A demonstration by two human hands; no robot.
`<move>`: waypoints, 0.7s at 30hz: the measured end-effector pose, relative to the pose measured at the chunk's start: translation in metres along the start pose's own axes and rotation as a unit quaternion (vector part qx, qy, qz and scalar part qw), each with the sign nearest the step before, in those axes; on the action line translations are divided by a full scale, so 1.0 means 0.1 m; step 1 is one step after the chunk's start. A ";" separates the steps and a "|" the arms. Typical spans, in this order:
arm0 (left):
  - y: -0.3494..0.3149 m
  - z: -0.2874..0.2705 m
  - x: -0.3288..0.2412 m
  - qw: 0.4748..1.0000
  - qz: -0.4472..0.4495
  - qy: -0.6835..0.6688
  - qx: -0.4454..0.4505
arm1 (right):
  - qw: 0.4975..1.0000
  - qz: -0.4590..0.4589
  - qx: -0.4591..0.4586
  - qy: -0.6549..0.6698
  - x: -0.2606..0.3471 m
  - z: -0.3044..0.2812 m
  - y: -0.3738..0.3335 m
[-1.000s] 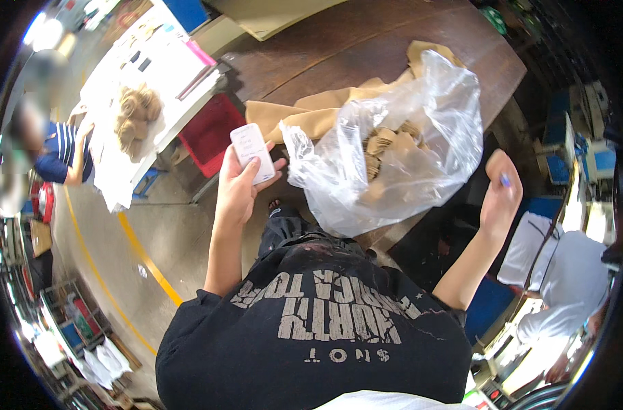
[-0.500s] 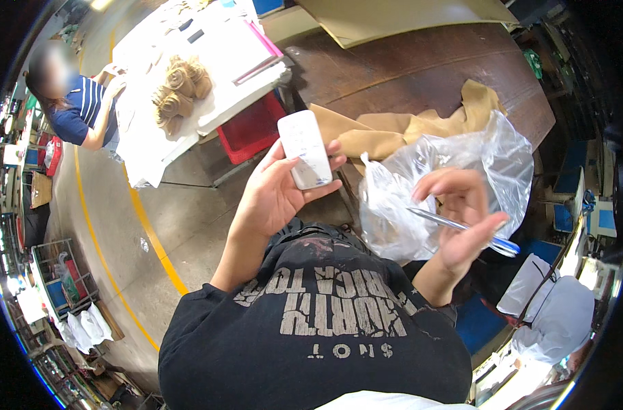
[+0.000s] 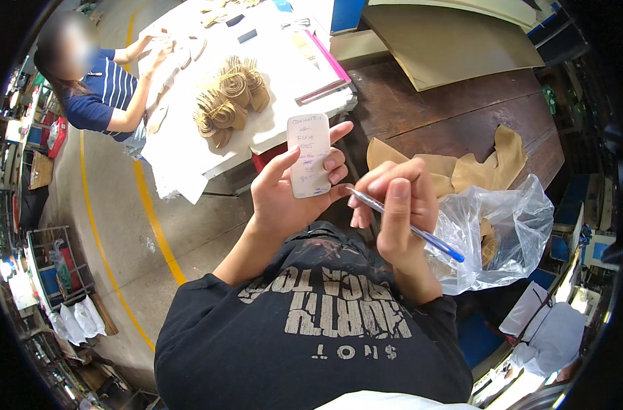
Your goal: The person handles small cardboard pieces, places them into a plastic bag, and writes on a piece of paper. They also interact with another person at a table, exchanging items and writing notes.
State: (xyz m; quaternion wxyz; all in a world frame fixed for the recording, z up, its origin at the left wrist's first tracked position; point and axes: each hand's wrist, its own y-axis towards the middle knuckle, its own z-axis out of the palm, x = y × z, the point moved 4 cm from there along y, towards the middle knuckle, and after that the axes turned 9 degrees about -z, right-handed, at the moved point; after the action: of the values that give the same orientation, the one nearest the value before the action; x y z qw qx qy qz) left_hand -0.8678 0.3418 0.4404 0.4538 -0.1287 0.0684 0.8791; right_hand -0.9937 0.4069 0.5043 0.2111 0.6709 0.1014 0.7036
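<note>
Left of the clear plastic bag (image 3: 527, 208), our left hand (image 3: 276, 195) holds the white card (image 3: 309, 160) in its fingers, while our right hand (image 3: 408, 210), fingers closed round the pen (image 3: 438, 244), has swung in from over the bag, so pen tip and card now stand close together

The card (image 3: 309, 156) looks smooth and matt, the pen (image 3: 436, 242) glossy, the bag (image 3: 525, 213) crinkled plastic (shiny film), the worktop (image 3: 486, 106) wooden.

There is one white card (image 3: 309, 157), one pen (image 3: 431, 240) and one clear plastic bag (image 3: 520, 236). Two worktops (image 3: 455, 115) and one co-worker (image 3: 106, 96) show
</note>
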 end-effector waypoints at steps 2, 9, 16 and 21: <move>0.02 -0.08 -0.06 0.998 -0.003 -0.030 0.055 | 0.998 -0.046 -0.004 0.036 -0.07 0.18 0.07; 0.02 0.08 -0.04 0.996 0.031 -0.080 -0.023 | 0.979 -0.164 0.026 -0.116 -0.40 0.45 0.06; -0.04 0.06 -0.12 0.993 0.041 -0.104 0.047 | 0.934 -0.266 0.039 -0.236 -0.33 0.59 0.05; -0.06 0.05 -0.14 0.992 0.028 -0.110 0.062 | 0.922 -0.277 0.054 -0.266 -0.33 0.66 0.03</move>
State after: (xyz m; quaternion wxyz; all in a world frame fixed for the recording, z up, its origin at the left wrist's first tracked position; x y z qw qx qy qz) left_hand -0.8559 0.3358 0.4495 0.4405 -0.0012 0.0763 0.8945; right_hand -0.9290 0.3808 0.4808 0.3802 0.7888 0.2611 0.4063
